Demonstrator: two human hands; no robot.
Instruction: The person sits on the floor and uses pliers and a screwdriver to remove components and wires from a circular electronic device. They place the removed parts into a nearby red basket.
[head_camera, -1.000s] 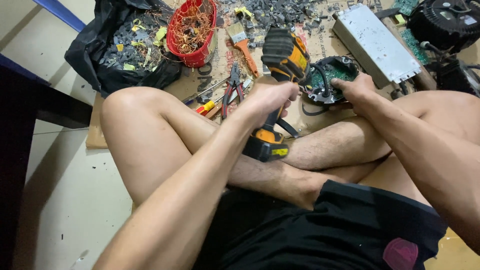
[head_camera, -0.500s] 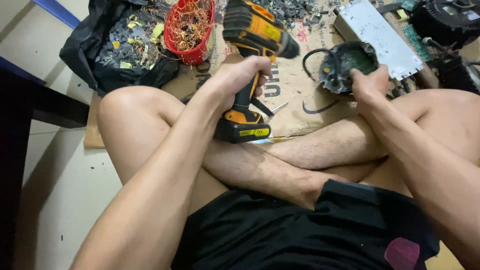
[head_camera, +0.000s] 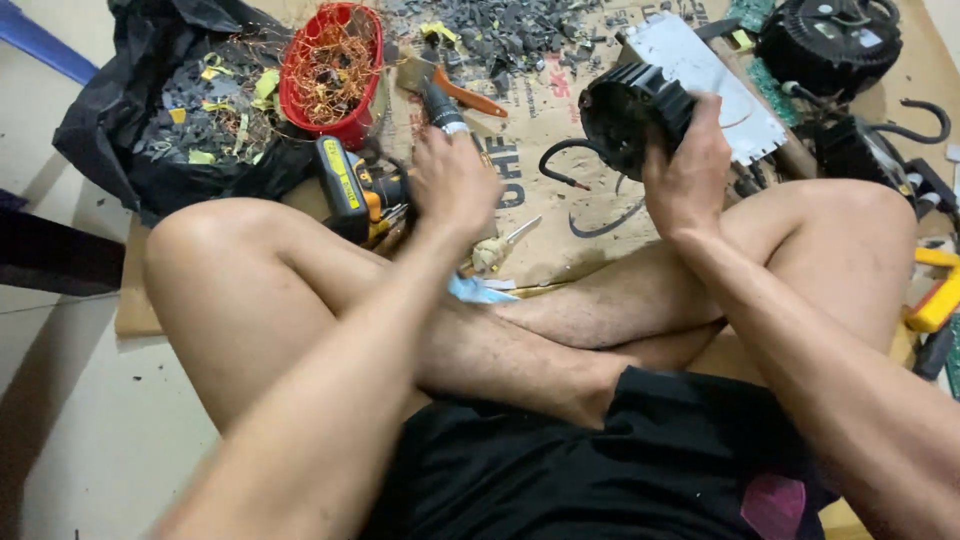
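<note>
I sit cross-legged on a tiled floor (head_camera: 90, 440), cardboard (head_camera: 560, 200) spread before me, littered with scrap. A red basket (head_camera: 330, 70) of copper wire sits beside a black bag (head_camera: 170, 130). My left hand (head_camera: 455, 185) is clenched around the drill (head_camera: 370, 190), low over the cardboard. My right hand (head_camera: 690, 175) grips a black motor housing (head_camera: 630, 105), raised, apparently tilted toward me.

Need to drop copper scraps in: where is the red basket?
Head view, upper left: the red plastic basket sits beside the black bag, beyond the yellow-black drill.
</note>
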